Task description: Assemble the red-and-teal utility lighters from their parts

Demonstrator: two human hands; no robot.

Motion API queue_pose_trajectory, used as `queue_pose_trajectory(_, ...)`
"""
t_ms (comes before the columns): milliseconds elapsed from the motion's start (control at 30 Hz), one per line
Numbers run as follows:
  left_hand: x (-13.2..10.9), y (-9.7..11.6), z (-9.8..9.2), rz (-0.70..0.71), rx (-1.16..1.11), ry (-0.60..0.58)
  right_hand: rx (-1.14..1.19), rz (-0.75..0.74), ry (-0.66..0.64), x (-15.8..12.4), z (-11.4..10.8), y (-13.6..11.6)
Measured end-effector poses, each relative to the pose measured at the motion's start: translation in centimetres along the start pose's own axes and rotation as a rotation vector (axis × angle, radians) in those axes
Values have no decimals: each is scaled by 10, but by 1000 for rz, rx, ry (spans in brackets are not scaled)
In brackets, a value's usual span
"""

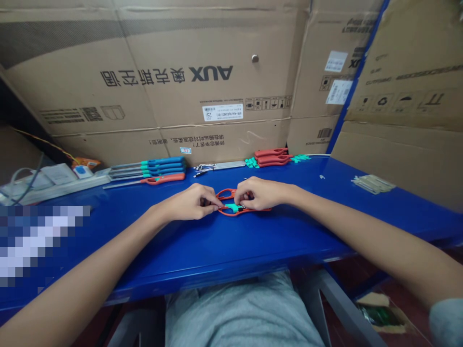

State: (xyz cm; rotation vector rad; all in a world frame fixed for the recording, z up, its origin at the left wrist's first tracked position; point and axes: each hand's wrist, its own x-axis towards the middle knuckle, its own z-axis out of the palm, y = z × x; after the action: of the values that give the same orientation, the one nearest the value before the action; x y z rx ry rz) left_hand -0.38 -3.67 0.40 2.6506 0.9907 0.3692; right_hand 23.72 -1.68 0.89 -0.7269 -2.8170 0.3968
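Two orange plastic lighter handle halves lie open side up in front of me: a rear shell (226, 193), partly behind my fingers, and a front shell (231, 214) with a green trigger piece (232, 207) seated in it. My left hand (197, 201) is closed, thumb and finger pinching the left tip of the front shell. Over the shells, my right hand (257, 193) is closed in a pinch beside the green piece and a small dark-and-metal part (241, 208). What its fingertips hold is too small to make out.
Behind my left hand lie long-nosed lighters with blue handles (166, 166) and one orange one (166, 179). Metal tubes with wires (227, 165), green pieces (252, 163) and stacked orange shells (273, 157) line the back. Pale sticks (372, 183) lie right; a power strip (61, 185) left.
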Motion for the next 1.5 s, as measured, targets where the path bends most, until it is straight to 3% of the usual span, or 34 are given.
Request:
queue_pose_trajectory(800, -1, 4, -1, -80, -48, -7, 57, 53, 31, -2, -7, 3)
queue_pose_trajectory(1000, -1, 5, -2, -90, -9, 12, -74, 144, 122, -5, -19, 15)
queue_pose_trajectory(1333, -1, 5, -3, -70, 29, 23, -202, 233, 38, -7, -23, 25)
queue_pose_trajectory(1500, -1, 7, -4, -81, 71, 12, -288, 391, 144, -15, -38, 53)
